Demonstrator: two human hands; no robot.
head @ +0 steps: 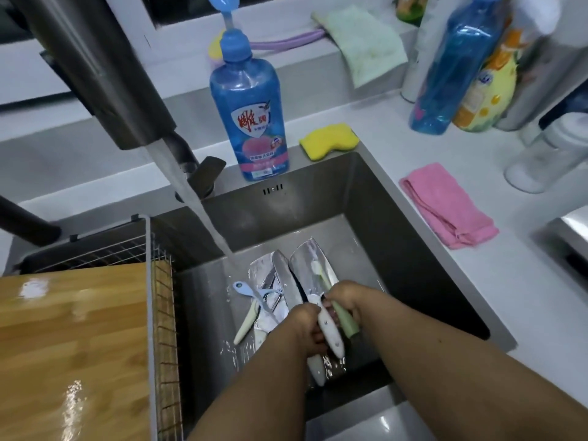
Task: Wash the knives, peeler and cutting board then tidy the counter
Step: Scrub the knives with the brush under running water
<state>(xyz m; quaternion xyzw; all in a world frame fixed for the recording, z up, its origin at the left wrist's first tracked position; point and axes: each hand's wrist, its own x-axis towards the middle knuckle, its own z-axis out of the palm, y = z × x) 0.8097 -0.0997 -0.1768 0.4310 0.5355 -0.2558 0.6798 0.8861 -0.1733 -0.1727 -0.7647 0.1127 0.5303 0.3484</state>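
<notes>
The broad-bladed knife (313, 272) lies over the floor of the sink (397, 224), its white handle gripped by the left hand (307, 326). The right hand (345, 300) curls its fingers round a green-handled brush (331, 294) whose head rests on the blade. Wet steel will likely be slippery, stiff and sharp-edged, so the handle looks the safe hold. Just beside it lie a second knife (280, 278) and the pale blue peeler (254, 294). The wet wooden cutting board (73, 338), probably heavy, rests over the sink's left side. Behind on the counter (477, 281) stands a blue soap bottle (249, 106); its label bears red Chinese characters I cannot read.
</notes>
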